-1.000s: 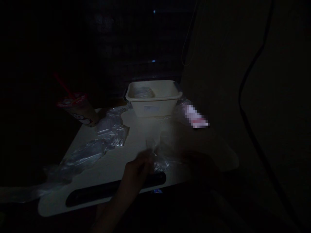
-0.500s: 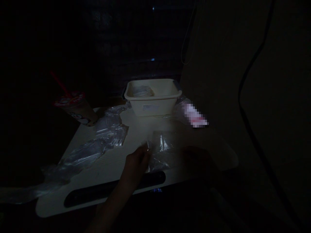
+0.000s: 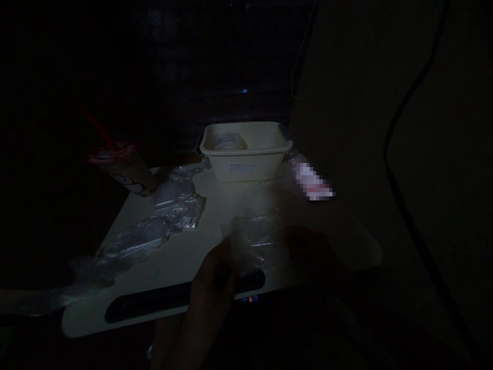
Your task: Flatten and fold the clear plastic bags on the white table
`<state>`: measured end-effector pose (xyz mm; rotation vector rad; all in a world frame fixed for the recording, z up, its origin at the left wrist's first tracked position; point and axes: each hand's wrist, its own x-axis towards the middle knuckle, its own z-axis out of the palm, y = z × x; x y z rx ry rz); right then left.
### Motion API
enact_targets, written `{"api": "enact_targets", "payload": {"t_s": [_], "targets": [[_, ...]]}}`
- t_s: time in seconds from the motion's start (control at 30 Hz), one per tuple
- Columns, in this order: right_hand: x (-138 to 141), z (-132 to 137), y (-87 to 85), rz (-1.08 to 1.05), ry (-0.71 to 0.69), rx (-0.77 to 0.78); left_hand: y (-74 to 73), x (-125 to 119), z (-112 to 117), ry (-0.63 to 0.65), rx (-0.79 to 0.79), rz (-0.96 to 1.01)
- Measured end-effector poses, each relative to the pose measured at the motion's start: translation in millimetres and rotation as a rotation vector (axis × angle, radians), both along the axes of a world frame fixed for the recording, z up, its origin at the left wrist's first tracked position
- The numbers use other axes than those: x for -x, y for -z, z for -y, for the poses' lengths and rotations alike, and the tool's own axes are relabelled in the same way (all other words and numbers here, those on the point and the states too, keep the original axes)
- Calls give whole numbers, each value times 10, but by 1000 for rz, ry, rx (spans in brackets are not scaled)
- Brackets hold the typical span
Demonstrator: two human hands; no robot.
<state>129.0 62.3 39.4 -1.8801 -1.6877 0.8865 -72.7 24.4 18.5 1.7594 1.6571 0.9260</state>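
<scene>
In dim light, a clear plastic bag (image 3: 260, 236) is stretched between my hands above the front of a white table (image 3: 215, 205). My left hand (image 3: 215, 267) is closed on the bag's left edge, thumb against fingers. Deep in shadow at the bag's right side is my right hand (image 3: 308, 246); its fingers barely show, and I cannot make out their grip. Beyond the bag stands a cream plastic basin (image 3: 250, 167) with a pale label. Inside it, on the left, lies a stack of clear plastic packets (image 3: 228, 141).
A trail of clear plastic bags (image 3: 142, 239) runs along the table's left side. Behind it stands a drink cup (image 3: 129, 172) with a red straw. A bright, pixelated item (image 3: 314, 182) lies right of the basin. A dark slot (image 3: 154, 303) lines the front edge; a cable (image 3: 389, 139) hangs right.
The bag between my hands has spread and shifted, now partly blurred. My left hand has turned and moved slightly lower. The view has shifted a little.
</scene>
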Motion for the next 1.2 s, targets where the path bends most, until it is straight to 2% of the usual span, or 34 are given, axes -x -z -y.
{"api": "enact_targets", "payload": {"t_s": [0.2, 0.33, 0.4, 0.47, 0.53, 0.63, 0.8, 0.9, 0.97, 1.07, 1.13, 1.2], "targets": [[17, -78, 18, 15, -20, -13, 49, 62, -7, 141, -106, -125], [18, -104, 59, 26, -36, -55, 5, 122, -107, 142, -225, -288], [16, -112, 81, 27, -44, -57, -32, 82, -191, 151, -283, -385], [15, -121, 107, 24, -52, -49, -52, -13, -266, 218, -323, -464], [17, -129, 134, 24, -47, -55, -39, -125, -307, 279, -304, -570], [23, -134, 151, 11, -22, -70, 21, -224, -288, 267, -229, -749], [-29, -144, 80, 20, -25, -37, 71, -173, -199, 229, -178, -892], [-54, -135, 16, 129, -6, -155, 71, -153, -193, 210, -170, -922], [2, -110, -9, 222, -91, -332, 75, -155, -200, 202, -173, -930], [212, -68, 11, 309, -418, -571, 86, -152, -203, 197, -190, -928], [366, -66, 65, 361, -604, -630, 92, -140, -200, 196, -196, -928], [461, -96, 138, 436, -680, -616, 96, -123, -200, 204, -197, -929]]}}
